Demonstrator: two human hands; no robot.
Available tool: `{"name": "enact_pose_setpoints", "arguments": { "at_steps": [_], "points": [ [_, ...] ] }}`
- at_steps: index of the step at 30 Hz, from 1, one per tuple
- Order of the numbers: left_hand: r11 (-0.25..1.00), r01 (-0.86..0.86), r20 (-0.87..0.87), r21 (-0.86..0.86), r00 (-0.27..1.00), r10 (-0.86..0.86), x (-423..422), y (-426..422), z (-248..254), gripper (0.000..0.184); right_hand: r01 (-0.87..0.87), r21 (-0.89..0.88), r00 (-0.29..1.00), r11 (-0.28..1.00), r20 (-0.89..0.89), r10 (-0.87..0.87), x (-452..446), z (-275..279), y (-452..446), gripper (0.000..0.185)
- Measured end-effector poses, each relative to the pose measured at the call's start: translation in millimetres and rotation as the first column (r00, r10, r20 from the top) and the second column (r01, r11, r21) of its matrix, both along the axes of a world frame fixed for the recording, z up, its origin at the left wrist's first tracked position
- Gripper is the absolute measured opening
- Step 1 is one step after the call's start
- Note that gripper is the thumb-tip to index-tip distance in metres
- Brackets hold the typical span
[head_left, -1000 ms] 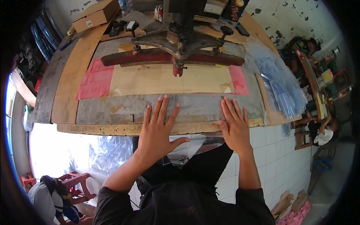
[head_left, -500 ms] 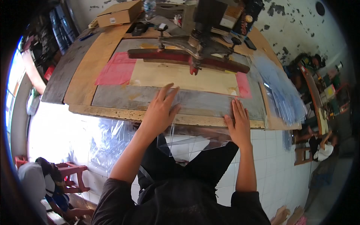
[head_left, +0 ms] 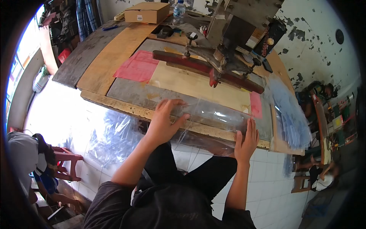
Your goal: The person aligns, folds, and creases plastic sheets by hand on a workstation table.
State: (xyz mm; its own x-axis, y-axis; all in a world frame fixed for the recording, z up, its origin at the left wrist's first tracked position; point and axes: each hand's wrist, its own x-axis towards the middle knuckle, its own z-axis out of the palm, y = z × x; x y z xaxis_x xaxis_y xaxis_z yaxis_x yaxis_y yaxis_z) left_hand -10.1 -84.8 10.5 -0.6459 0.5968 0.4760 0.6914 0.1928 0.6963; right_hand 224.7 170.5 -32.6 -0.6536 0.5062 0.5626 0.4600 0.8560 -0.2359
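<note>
A clear plastic sheet (head_left: 217, 113) spans my two hands over the front edge of the worktable, bowed upward and catching the light, with part of it hanging below the edge. On its left end is my left hand (head_left: 164, 123), fingers curved and thumb on the near side. My right hand (head_left: 246, 142) grips the right end, fingers pointing up and thumb beside them. Beyond the sheet lies a cream panel (head_left: 198, 82) with a pink patch (head_left: 138, 66) at its left and another at its right. A red press bar (head_left: 211, 70) stands above the panel.
A stack of clear sheets (head_left: 291, 114) lies on the table's right side. Plastic scraps (head_left: 114, 135) are heaped on the floor at left, near a red stool (head_left: 66, 162). A cardboard box (head_left: 146, 13) and water bottle (head_left: 179, 12) stand behind. Other people sit at both sides.
The sheet between my hands has come up over the table edge and now bows upward. Both hands have moved slightly nearer to me on the table. The view has turned and shifted.
</note>
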Motion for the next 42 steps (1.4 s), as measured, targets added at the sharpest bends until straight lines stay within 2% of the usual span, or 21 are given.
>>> {"name": "enact_pose_setpoints", "arguments": {
  "at_steps": [1,2,4,8,14,16,17,18,20,27,29,30,31,32,33,34,36,38,40,41,42],
  "points": [
    [0.992,0.093,0.286,0.090,0.951,-0.115,6,-1,6,0.038,0.011,-0.002,0.999,1.000,-0.037,-0.011,0,-1,0,0.060],
    [0.991,0.090,0.286,0.094,0.951,-0.114,11,0,7,0.038,0.008,0.002,0.999,1.000,-0.037,-0.008,0,-3,0,0.060],
    [0.917,0.165,0.482,0.363,0.809,-0.336,22,3,7,0.029,-0.026,-0.009,0.989,1.000,-0.147,0.024,1,-7,1,0.063],
    [0.873,0.218,0.468,0.436,0.774,-0.427,32,9,17,0.021,-0.025,0.001,0.980,1.000,-0.198,0.025,3,-11,-10,0.063],
    [0.888,0.106,0.373,0.448,0.880,-0.294,34,14,21,0.022,0.040,-0.043,0.913,0.998,-0.405,-0.054,9,-18,-43,0.064],
    [0.877,0.130,0.319,0.463,0.899,-0.302,34,11,21,0.021,0.076,-0.349,0.787,0.934,-0.554,-0.271,13,-12,-52,0.064],
    [0.877,0.130,0.319,0.463,0.898,-0.302,34,9,24,0.021,-0.030,-0.472,0.754,0.881,-0.589,-0.290,15,-6,-57,0.061],
    [0.871,0.114,0.301,0.478,0.910,-0.284,35,8,28,0.020,-0.029,-0.472,0.754,0.881,-0.589,-0.290,19,-4,-58,0.061],
    [0.865,0.099,0.282,0.492,0.922,-0.266,32,6,30,0.019,-0.268,-0.619,0.751,0.738,-0.614,-0.242,30,-5,-62,0.065],
    [0.804,-0.016,0.448,0.594,0.837,-0.315,24,12,19,0.021,-0.254,-0.688,0.756,0.680,-0.579,-0.304,49,2,-68,0.060],
    [0.799,-0.018,0.466,0.601,0.820,-0.332,22,11,20,0.024,-0.670,-0.599,0.515,0.438,-0.800,-0.307,69,-15,-48,0.054],
    [0.773,-0.030,0.492,0.633,0.787,-0.373,21,11,22,0.024,-0.670,-0.598,0.513,0.439,-0.801,-0.308,76,-13,-46,0.054],
    [0.746,-0.045,0.514,0.665,0.752,-0.413,20,10,23,0.023,-0.892,-0.433,0.381,0.130,-0.875,-0.299,82,-9,-43,0.053],
    [0.745,-0.044,0.512,0.666,0.753,-0.413,17,8,25,0.023,-0.964,-0.180,0.238,-0.194,-0.910,-0.338,85,-5,-40,0.053],
    [0.756,-0.044,0.514,0.654,0.758,-0.401,14,5,26,0.024,-0.891,0.053,0.099,-0.451,-0.947,-0.306,81,-7,-32,0.056],
    [0.766,-0.045,0.517,0.641,0.763,-0.388,12,2,27,0.024,-0.891,0.053,0.097,-0.451,-0.948,-0.304,80,-10,-32,0.056],
    [0.766,-0.023,0.491,0.642,0.780,-0.388,11,0,28,0.024,-0.924,-0.090,0.138,-0.373,-0.985,-0.104,77,-15,-36,0.056],
    [0.765,-0.001,0.460,0.644,0.799,-0.386,10,0,30,0.025,-0.878,-0.172,0.205,-0.446,-0.979,-0.025,76,-14,-42,0.056],
    [0.737,0.057,0.455,0.674,0.753,-0.475,13,-1,31,0.023,-0.749,-0.149,0.203,-0.646,-0.979,-0.010,67,-11,-63,0.067],
    [0.736,0.060,0.453,0.674,0.754,-0.476,14,-1,31,0.023,-0.750,-0.148,0.201,-0.645,-0.980,-0.009,59,-8,-71,0.067],
    [0.752,0.102,0.472,0.651,0.721,-0.507,17,0,30,0.023,-0.753,-0.258,0.209,-0.605,-0.966,0.151,47,-2,-78,0.069]
  ]
}}
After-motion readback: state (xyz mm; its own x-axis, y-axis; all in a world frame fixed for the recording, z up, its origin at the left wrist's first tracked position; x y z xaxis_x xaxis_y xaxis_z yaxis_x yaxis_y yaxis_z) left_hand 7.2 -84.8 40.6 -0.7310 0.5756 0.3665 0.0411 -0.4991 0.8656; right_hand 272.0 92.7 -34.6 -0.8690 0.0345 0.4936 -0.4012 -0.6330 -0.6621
